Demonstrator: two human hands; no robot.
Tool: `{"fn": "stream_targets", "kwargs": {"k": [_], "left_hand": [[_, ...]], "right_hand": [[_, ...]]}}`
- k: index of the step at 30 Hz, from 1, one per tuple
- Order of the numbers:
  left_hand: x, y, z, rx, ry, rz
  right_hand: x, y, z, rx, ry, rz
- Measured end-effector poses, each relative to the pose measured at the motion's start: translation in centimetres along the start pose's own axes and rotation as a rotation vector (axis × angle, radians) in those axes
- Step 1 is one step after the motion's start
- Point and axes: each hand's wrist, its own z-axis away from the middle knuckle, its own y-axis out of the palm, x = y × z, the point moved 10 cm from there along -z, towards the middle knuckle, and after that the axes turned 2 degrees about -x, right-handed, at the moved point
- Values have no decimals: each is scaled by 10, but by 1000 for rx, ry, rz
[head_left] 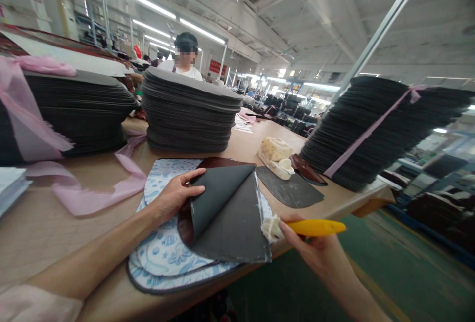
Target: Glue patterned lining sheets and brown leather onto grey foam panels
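Left hand (178, 191), fingers spread, rests on the folded dark sheet (233, 233) at six o'clock; right hand (319, 253) grips a yellow brush (315, 227); the three-o'clock edge seems pasted, the rest bare.

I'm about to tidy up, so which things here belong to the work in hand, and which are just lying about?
Seemingly in use:
- dark folded sheet, touched by the left hand
- yellow-handled brush, in the right hand
- blue-patterned pieces, beneath the sheet
- whitish tub, probably

Seemingly lying about:
- loose pink strip
- white stack, far left
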Motion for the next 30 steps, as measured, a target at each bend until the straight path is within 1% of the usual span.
{"fn": "stream_targets", "kwargs": {"k": [3,6,10,12,14,16,19,21,23,25,28,30], "left_hand": [[-4,4,6,0,-17,4],[-9,8,11,26,-12,3],[-11,8,11,36,41,4],[-10,4,8,13,70,7],[-7,0,5,-3,83,9],[-3,-2,3,-14,82,7],[-2,-5,4,-24,67,15],[-5,-4,7,-1,52,23],[-8,0,11,38,43,21],[-12,2,14,65,50,10],[-12,1,12,67,69,-13],[-9,-2,9,58,60,-38]], "right_hand": [[13,-5,24,28,-7,19],[22,-14,39,31,-51,30],[23,-36,39,-70,-43,-18],[27,-38,32,-88,-40,-42],[35,-31,23,-95,-19,-92],[44,-17,13,-74,26,-179],[55,15,2,48,115,-322],[59,30,-4,123,145,-373],[59,35,-9,140,141,-388],[57,34,-12,132,129,-392],[57,36,-15,153,99,-387],[62,39,-16,175,57,-374]]}}
